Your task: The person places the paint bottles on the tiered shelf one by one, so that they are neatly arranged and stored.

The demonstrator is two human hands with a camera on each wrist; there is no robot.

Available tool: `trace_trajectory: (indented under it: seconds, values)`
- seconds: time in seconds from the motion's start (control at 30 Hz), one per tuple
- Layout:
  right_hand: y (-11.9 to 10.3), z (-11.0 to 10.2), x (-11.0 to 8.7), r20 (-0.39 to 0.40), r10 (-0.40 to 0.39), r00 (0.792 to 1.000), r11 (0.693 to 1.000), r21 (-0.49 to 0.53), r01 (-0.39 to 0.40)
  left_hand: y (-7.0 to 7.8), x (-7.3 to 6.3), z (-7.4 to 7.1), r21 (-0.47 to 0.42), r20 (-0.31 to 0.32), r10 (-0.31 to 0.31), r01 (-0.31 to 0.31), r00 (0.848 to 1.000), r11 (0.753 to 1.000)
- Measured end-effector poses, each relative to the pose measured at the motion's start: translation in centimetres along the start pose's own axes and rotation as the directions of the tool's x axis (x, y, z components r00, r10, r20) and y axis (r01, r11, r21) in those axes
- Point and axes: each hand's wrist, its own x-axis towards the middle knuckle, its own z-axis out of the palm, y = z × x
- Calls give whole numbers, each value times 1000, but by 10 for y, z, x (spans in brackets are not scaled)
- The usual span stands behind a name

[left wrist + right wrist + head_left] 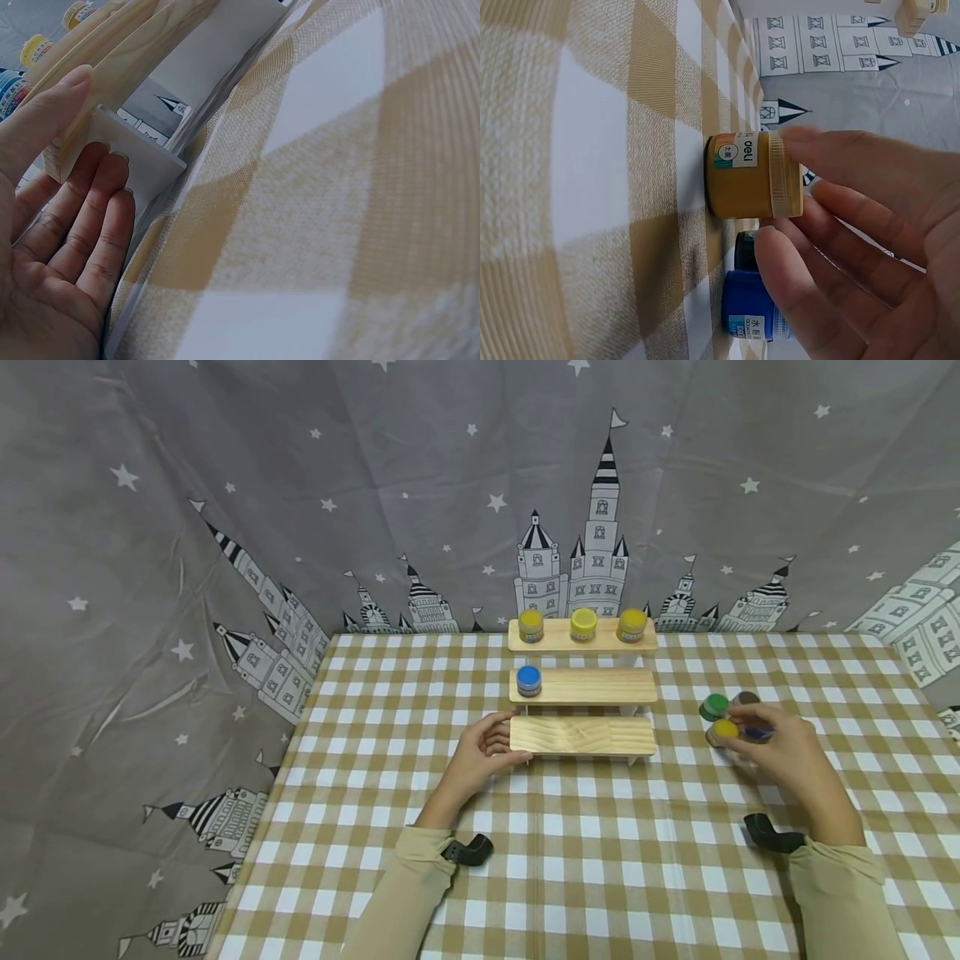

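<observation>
A three-step wooden shelf [581, 737] with white supports stands at mid-table. My left hand [482, 747] holds the left end of its lowest board, thumb on the wood and fingers by the white support [142, 150]. To the right, my right hand [783, 752] pinches the lid of an ochre-yellow paint jar [739, 176], which stands upright on the cloth. Close around that jar are a green-lidded jar [713, 707], a brown-lidded jar [746, 698] and a dark blue jar [746, 304], the blue one partly hidden by the fingers.
On the top board stand three yellow-lidded jars, the left [531, 626], middle [582, 625] and right [632, 625]. A blue-lidded jar [528, 681] sits at the left of the middle board. Checked cloth [585, 860] covers the table; a grey castle-print curtain [420, 468] hangs behind.
</observation>
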Motion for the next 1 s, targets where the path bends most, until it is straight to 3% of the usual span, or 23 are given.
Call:
trace_trajectory:
  seconds: [0.23,0.5,0.63,0.83,1.0]
  values:
    - [2,-1,0,5,-35,999,999,-7,35,0,0,0,-3,4,-8,8,1000,1000]
    - [0,2,1,42,45,998,999,15,-46,0,0,0,-4,1,-21,21,1000,1000]
    - [2,2,1,9,5,1000,1000,-3,-5,1,-1,0,-10,1,-21,21,1000,1000]
    - [4,0,0,20,-32,999,999,5,32,2,-1,0,-13,-2,-16,16,1000,1000]
    - [3,3,1,56,23,998,1000,13,-24,1,-1,0,-13,0,-18,18,1000,1000]
